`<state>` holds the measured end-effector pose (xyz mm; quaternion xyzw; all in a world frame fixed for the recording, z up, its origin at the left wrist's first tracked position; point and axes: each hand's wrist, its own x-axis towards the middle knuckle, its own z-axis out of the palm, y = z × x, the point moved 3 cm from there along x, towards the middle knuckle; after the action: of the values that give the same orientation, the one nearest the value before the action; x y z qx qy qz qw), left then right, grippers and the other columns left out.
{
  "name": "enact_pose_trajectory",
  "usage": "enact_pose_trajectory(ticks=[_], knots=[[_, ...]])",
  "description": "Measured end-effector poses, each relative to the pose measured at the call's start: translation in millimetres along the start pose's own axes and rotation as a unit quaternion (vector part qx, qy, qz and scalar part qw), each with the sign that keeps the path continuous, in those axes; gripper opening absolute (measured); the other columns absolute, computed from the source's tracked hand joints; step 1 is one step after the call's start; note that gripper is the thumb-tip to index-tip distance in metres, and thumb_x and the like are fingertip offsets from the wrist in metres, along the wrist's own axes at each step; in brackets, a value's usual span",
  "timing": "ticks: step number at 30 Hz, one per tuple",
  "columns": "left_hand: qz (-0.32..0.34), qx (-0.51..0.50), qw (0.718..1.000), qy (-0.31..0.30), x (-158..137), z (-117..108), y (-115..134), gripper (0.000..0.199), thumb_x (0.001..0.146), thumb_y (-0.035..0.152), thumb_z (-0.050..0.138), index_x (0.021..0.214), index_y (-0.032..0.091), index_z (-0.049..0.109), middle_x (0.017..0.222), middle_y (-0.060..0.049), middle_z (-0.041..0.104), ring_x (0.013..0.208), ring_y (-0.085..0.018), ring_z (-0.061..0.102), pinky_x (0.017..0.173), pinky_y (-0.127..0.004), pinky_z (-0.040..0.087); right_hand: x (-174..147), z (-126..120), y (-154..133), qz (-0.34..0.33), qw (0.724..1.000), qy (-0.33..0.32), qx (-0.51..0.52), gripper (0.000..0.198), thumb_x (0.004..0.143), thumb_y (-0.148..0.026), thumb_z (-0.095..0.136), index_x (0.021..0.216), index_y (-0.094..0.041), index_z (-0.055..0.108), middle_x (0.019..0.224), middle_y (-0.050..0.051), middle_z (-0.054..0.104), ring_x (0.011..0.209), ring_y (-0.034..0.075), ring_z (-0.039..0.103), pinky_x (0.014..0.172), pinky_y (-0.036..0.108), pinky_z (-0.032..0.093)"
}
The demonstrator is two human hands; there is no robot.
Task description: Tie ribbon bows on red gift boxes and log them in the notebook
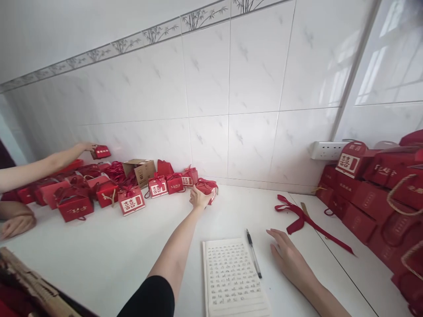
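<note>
My left hand (199, 197) reaches far across the white table, fingers closed around the near side of a small red gift box (211, 190) with a red ribbon on top. My right hand (287, 253) lies on the table at the right, fingers stretched out and holding nothing. Between my arms is an open notebook (231, 273) covered in handwritten rows. A black pen (254, 253) lies along its right edge, close to my right hand. Just beyond that hand are loose dark red ribbons (299, 215).
Red gift boxes (131, 203) and an open cardboard box (140, 171) line the wall on the left. There another person's hand (86, 147) holds up a red box (102, 152). Stacked red boxes (360, 198) fill the right side, below a white power strip (327, 150).
</note>
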<state>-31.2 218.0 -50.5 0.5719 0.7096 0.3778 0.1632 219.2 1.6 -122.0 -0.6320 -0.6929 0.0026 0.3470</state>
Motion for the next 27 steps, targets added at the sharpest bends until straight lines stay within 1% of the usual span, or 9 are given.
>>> enact_pose_trajectory(ticks=[3,6,9,12,15,19,22,25,27], knots=[[0.000,-0.007,1.000,-0.017,7.1,-2.5,1.0,0.088,0.065,0.044,0.069,0.132,0.017,0.019,0.139,-0.022,0.035,0.128,-0.034,0.037,0.102,-0.051,0.032,1.1,-2.8,-7.1,0.003,1.000,-0.003,0.019,0.036,0.091,-0.030,0.027,0.114,-0.018,0.052,0.123,0.014,0.050,0.109,0.026,0.054,0.081,0.040,0.056],[0.014,-0.026,0.999,-0.013,-0.6,-8.8,-1.3,0.087,0.064,0.041,0.070,0.131,0.018,0.021,0.136,-0.019,0.039,0.127,-0.033,0.039,0.101,-0.047,0.036,1.8,-5.2,-10.3,0.007,0.999,0.007,0.039,0.035,0.090,-0.030,0.028,0.110,-0.018,0.054,0.121,0.014,0.051,0.106,0.026,0.056,0.079,0.041,0.056],[0.042,-0.052,0.998,0.015,-23.9,-22.6,-5.0,0.084,0.066,0.040,0.070,0.131,0.022,0.020,0.138,-0.014,0.037,0.131,-0.027,0.036,0.105,-0.040,0.035,1.2,-5.9,-8.2,0.023,0.998,0.018,0.057,0.033,0.089,-0.032,0.029,0.108,-0.019,0.053,0.119,0.014,0.051,0.102,0.027,0.057,0.078,0.043,0.056],[0.077,-0.101,0.991,0.043,-55.3,-44.2,-5.1,0.083,0.070,0.037,0.067,0.133,0.025,0.014,0.140,-0.011,0.036,0.131,-0.021,0.036,0.106,-0.033,0.036,0.4,-8.3,-8.3,0.026,0.995,0.029,0.091,0.032,0.089,-0.036,0.031,0.106,-0.019,0.053,0.116,0.014,0.052,0.103,0.026,0.056,0.081,0.043,0.054],[0.156,-0.186,0.969,0.050,-92.5,-69.7,1.4,0.085,0.072,0.030,0.066,0.133,0.024,0.008,0.138,-0.013,0.037,0.126,-0.020,0.042,0.103,-0.030,0.038,1.3,-17.7,-18.5,0.035,0.991,0.041,0.125,0.033,0.090,-0.043,0.035,0.105,-0.020,0.054,0.115,0.014,0.052,0.100,0.026,0.056,0.083,0.044,0.052],[0.274,-0.247,0.929,0.025,-155.1,-102.3,2.5,0.091,0.066,0.037,0.069,0.132,0.021,0.009,0.135,-0.015,0.038,0.123,-0.023,0.044,0.104,-0.032,0.038,-2.2,-41.7,-60.4,0.017,0.980,0.063,0.187,0.041,0.088,-0.053,0.046,0.110,-0.020,0.054,0.121,0.014,0.048,0.108,0.028,0.051,0.088,0.046,0.049],[0.343,-0.287,0.894,-0.019,-208.8,-125.6,-12.0,0.093,0.062,0.043,0.070,0.132,0.021,0.013,0.131,-0.016,0.041,0.122,-0.028,0.044,0.102,-0.037,0.040,-21.9,-61.3,-110.2,-0.054,0.952,0.066,0.294,0.052,0.088,-0.057,0.052,0.127,-0.024,0.043,0.135,0.013,0.036,0.122,0.028,0.041,0.094,0.044,0.047],[0.416,-0.339,0.840,-0.084,-257.0,-153.7,-31.8,0.101,0.061,0.036,0.070,0.138,0.022,0.006,0.131,-0.016,0.040,0.123,-0.032,0.043,0.102,-0.045,0.037,-55.4,-77.2,-158.6,-0.119,0.930,0.023,0.347,0.079,0.080,-0.063,0.062,0.141,-0.030,0.024,0.147,0.010,0.019,0.133,0.031,0.025,0.104,0.048,0.037],[0.445,-0.360,0.808,-0.137,-279.0,-174.4,-43.9,0.108,0.058,0.028,0.070,0.141,0.021,0.001,0.133,-0.017,0.039,0.124,-0.033,0.041,0.104,-0.049,0.034,-77.8,-83.9,-182.3,-0.128,0.928,-0.032,0.349,0.091,0.074,-0.062,0.070,0.144,-0.031,0.020,0.148,0.009,0.017,0.133,0.032,0.023,0.106,0.049,0.035]])
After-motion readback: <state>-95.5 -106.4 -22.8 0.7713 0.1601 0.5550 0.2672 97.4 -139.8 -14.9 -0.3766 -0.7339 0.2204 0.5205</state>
